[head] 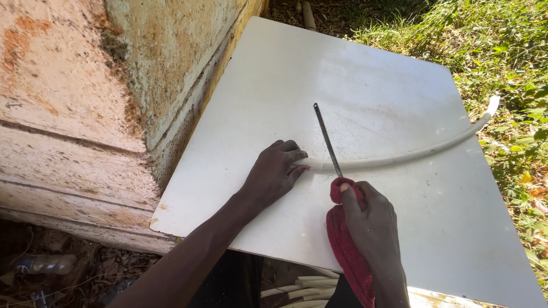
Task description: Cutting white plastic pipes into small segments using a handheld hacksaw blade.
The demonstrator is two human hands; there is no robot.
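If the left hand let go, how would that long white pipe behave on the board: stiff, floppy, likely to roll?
The pipe curves along its length, so it is probably bendy rather than rigid. It looks thin and plastic, likely light. Round on a smooth white board, it might slide or roll; the left hand pins it while the right hand holds a blade across it.

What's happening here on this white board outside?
A person is working at a white board set beside a weathered wall, with grass on the far side. The left hand presses one end of a long, curved white pipe flat against the board. The right hand grips a thin saw blade through a red cloth, with the blade laid across the pipe close to the left hand's fingers. More short white pipe pieces lie below the board's near edge.
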